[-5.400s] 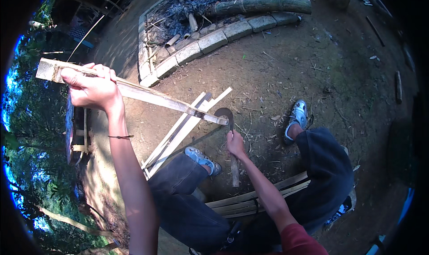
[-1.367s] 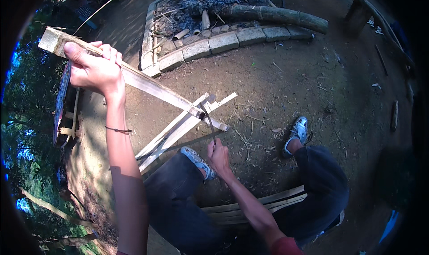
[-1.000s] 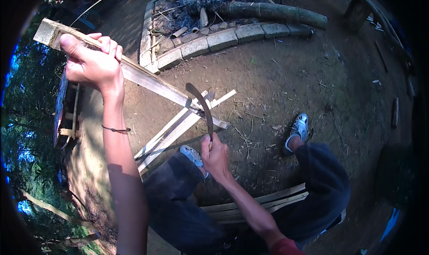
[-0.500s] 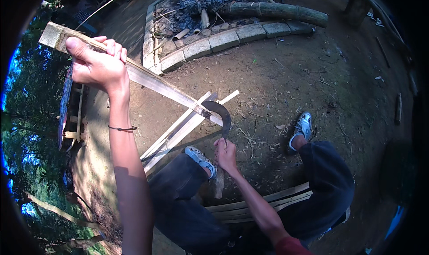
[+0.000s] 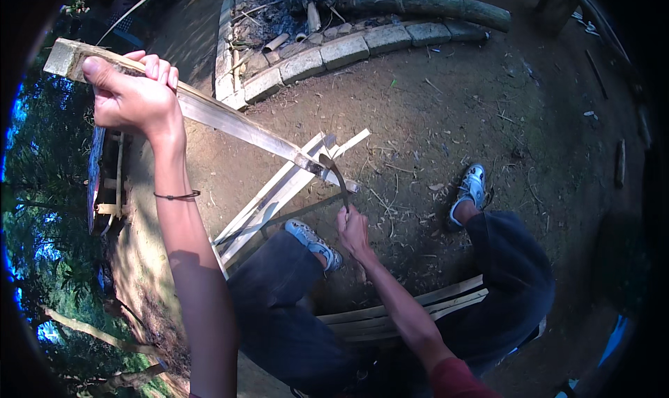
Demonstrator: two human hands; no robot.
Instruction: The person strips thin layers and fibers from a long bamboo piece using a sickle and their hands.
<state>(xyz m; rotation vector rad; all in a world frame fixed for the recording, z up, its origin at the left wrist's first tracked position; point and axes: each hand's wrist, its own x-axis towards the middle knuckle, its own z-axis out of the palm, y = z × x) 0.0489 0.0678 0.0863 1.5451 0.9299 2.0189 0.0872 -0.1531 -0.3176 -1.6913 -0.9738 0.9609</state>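
The hands are apart. The left hand (image 5: 136,100) is clamped around the upper end of a long, pale-brown split-bamboo length (image 5: 237,125), which slants down across several pale, flat strips (image 5: 291,191) on the brown dirt ground. The right hand (image 5: 353,231) grips a dark, curved metal knife (image 5: 340,178), its blade by the length's lower end; contact cannot be told. A glancing stroke could carry the edge toward the blue-and-white patterned left shoe (image 5: 313,243) nearby, and a slack left grip could let the length twist.
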